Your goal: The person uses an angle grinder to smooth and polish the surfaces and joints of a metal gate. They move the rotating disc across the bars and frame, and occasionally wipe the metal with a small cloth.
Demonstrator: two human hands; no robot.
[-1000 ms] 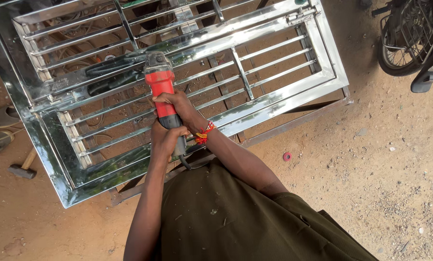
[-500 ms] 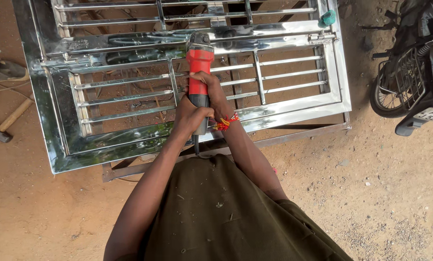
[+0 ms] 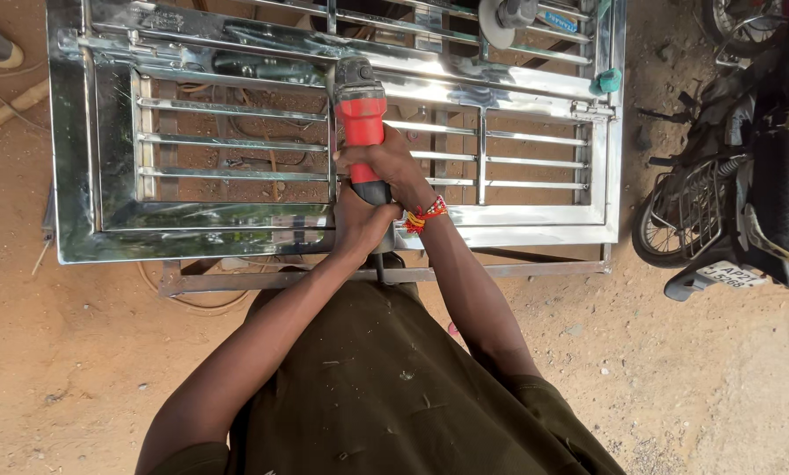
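My view has swung since a second ago; the steel grille (image 3: 236, 211) now lies square. Both my left hand (image 3: 359, 222) and right hand (image 3: 385, 163) keep their grip wrapped tight on the red grinder (image 3: 360, 119).

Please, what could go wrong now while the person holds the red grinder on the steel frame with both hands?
1. Both hands are bare: the right hand grips the grinder close to its head, so a slip or sparks could hurt it.
2. The cord runs back under the left hand toward the body and could snag.
3. The frame rests on a low stand and might shift under pressure.
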